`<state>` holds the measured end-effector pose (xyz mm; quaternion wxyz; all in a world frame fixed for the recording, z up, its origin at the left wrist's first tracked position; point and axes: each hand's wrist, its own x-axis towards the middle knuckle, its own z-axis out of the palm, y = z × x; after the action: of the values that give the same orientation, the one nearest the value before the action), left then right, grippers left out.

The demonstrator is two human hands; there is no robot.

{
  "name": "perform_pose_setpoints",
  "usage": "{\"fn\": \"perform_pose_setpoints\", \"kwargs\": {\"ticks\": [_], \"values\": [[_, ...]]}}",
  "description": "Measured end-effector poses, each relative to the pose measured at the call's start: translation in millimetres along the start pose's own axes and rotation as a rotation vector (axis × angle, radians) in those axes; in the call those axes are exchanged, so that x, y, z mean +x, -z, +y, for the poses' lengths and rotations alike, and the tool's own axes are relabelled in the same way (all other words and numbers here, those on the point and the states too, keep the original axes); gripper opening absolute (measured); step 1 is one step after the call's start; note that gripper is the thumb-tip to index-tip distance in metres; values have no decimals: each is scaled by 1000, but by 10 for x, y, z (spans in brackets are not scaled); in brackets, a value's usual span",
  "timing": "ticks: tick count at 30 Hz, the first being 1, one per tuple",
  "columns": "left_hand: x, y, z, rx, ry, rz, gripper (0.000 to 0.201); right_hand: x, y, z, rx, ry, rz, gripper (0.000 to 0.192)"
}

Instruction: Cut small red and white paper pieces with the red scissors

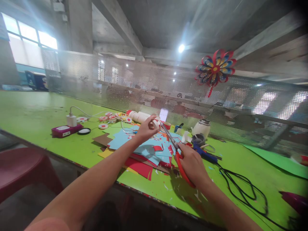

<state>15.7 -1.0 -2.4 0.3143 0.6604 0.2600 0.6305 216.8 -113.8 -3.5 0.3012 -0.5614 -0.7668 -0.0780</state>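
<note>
My left hand (145,130) is closed on a small white paper ring (156,124), held up over the pile of paper. My right hand (193,162) grips a pair of scissors (170,135) by the red handles. The blade tips reach the ring's right side; whether they touch it I cannot make out. Below both hands lie light blue paper sheets (127,139), with red paper (139,168) and brown sheets partly under them. Small red and white scraps are scattered on top and along the table's near edge.
The green table (38,112) carries a purple power strip (64,131) with a white charger, several red-and-white rings (109,118), a phone (163,114), a white jar (201,127), and a blue glue gun (204,153) with a looped black cable (250,189). A mesh screen (144,86) stands behind.
</note>
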Motion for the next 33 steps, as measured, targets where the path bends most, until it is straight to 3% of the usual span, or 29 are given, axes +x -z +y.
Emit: {"fn": "perform_pose_setpoints", "kwargs": {"ticks": [4, 8, 12, 21, 33], "values": [[-20, 0, 124, -329, 124, -46, 53, 75, -6, 99, 126, 4, 23, 34], [-35, -3, 182, -424, 100, -83, 63, 101, -12, 119, 207, 26, 24, 35], [-31, -31, 202, -285, 77, -55, 64, 39, -35, 42, 220, 67, 18, 36], [-54, -85, 202, 21, -122, 116, 54, -64, -27, -20, -128, 132, 27, 53], [-55, 37, 181, 324, -274, 78, 62, -82, -4, 25, -168, 74, -55, 51]]}}
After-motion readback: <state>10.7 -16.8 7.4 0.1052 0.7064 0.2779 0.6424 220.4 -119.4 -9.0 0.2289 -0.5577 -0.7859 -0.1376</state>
